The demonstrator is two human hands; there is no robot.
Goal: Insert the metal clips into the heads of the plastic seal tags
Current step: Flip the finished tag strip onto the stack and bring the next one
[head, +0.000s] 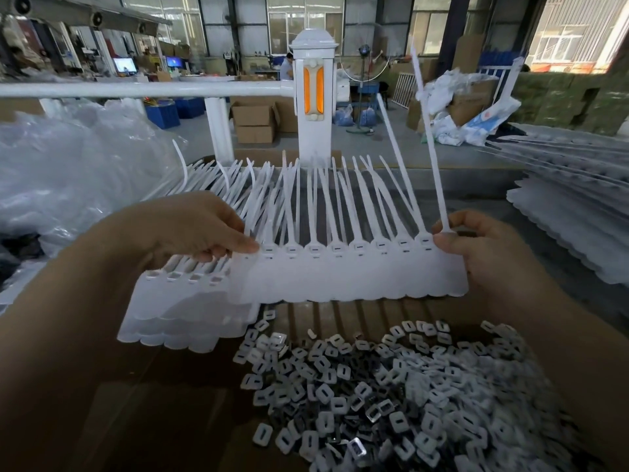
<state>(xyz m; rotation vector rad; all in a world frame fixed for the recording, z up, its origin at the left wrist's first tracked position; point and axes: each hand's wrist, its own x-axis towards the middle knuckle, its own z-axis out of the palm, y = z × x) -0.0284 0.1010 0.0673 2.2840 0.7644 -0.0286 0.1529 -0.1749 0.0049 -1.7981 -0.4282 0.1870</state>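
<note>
Metal clips [391, 396] lie heaped below and nearer you than both hands, closer under your right hand [483, 247] than your left hand [207, 229]. Between your hands runs the white strip of seal tags [350, 277], its long axis left to right, heads in a row along the top, tails fanning away from you. Your left thumb and fingers pinch the strip's left end; your right pinches the right end at the last head. Just below your left hand, a stack of strips [183, 318] rests.
</note>
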